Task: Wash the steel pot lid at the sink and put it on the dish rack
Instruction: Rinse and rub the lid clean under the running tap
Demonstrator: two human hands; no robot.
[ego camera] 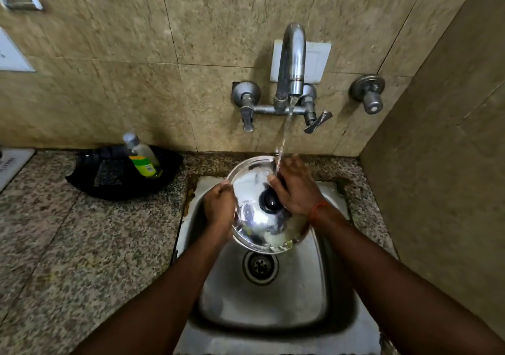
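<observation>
The round steel pot lid with a black knob is held tilted above the steel sink. My left hand grips its left rim. My right hand lies flat on the lid's upper right face, fingers spread beside the knob. Water runs from the wall tap onto the lid's far edge and my right fingers. No dish rack is in view.
A black tray with a dish soap bottle sits on the granite counter left of the sink. Tap handles and a separate valve stick out of the tiled wall. A side wall stands close on the right.
</observation>
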